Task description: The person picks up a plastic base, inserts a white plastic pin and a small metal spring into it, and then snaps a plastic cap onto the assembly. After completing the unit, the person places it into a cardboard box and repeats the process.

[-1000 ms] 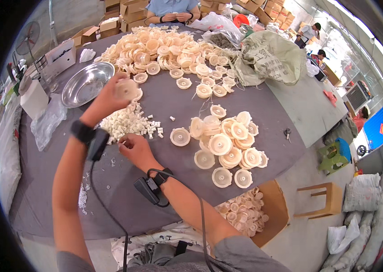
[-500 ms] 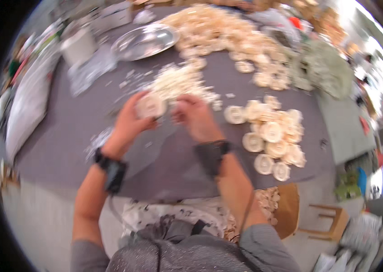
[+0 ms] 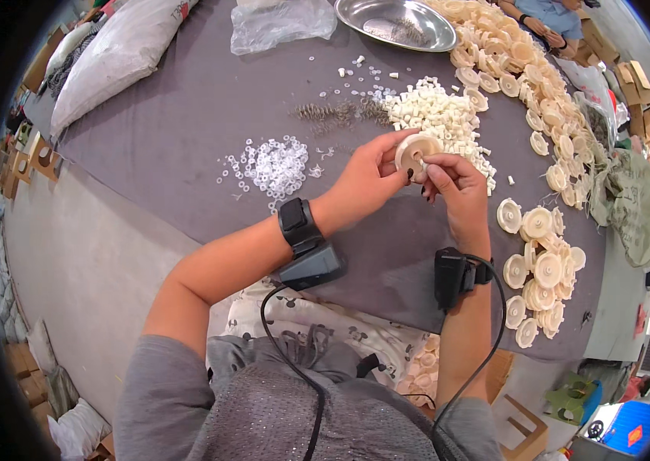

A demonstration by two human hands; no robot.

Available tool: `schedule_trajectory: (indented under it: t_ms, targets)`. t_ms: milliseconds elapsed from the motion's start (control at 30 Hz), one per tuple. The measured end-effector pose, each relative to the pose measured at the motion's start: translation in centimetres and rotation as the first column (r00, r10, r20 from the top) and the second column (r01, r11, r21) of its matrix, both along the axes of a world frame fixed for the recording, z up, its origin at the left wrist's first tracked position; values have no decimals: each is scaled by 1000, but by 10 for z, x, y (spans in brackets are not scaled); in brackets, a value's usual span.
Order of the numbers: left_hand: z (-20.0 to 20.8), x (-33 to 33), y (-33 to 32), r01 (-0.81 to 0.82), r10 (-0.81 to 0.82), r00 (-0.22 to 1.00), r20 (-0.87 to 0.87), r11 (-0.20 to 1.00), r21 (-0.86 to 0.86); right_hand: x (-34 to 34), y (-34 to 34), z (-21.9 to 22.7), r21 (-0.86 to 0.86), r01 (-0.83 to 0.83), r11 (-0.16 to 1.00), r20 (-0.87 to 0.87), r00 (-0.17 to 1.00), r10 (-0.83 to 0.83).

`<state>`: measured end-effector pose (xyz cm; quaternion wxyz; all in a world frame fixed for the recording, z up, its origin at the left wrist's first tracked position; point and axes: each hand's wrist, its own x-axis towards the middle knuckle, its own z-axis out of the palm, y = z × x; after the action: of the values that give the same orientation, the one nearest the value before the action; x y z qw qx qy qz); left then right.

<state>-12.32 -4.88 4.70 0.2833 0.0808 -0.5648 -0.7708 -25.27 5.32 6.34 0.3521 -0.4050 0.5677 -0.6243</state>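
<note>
A cream round plastic disc (image 3: 428, 142) with a raised rim is tilted up in my left hand (image 3: 369, 167), thumb and fingers gripping its edge. The fingertips of my right hand (image 3: 460, 190) meet at the middle of the disc, pinching what looks like a small cream plastic peg; the fingers partly cover it. Just beyond both hands lies a heap of small cream pegs (image 3: 434, 109). To the left are a pile of small clear washers (image 3: 277, 165) and a strip of small dark springs (image 3: 329, 114). More cream discs (image 3: 546, 269) are piled to the right.
A large heap of discs (image 3: 521, 54) runs along the far right. At the far side are a steel bowl (image 3: 402, 44), a plastic bag (image 3: 282, 31) and a white sack (image 3: 121, 65). A co-worker's hands (image 3: 546, 32) show beyond. A green sack (image 3: 632, 200) hangs at the right.
The view has swung, so the table's things sit differently in it. My right hand, earlier apart from the disc near the peg heap, now has its fingers at the disc's middle.
</note>
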Motion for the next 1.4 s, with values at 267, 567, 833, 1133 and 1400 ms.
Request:
schedule_trajectory:
  t_ms: [267,567,833,1133,1400]
  targets:
    - [4,3,5,-1,1,1000,8,999,38,2,-1,-4,-42,46,998,-32,998,-48]
    - [-4,4,4,-7,3,999,47,996,86,7,-4,-7,-18,94,995,-74,993,-95]
    - [-6,1,7,-135,137,985,106,991,-21,18,-9,-11,-19,241,970,-129,962,-241]
    - [-2,3,7,-139,139,988,62,990,0,25,-9,-8,-37,247,968,-120,961,-249]
    - [1,6,8,-155,157,986,51,987,-27,30,-8,-7,-41,244,969,-147,958,-247]
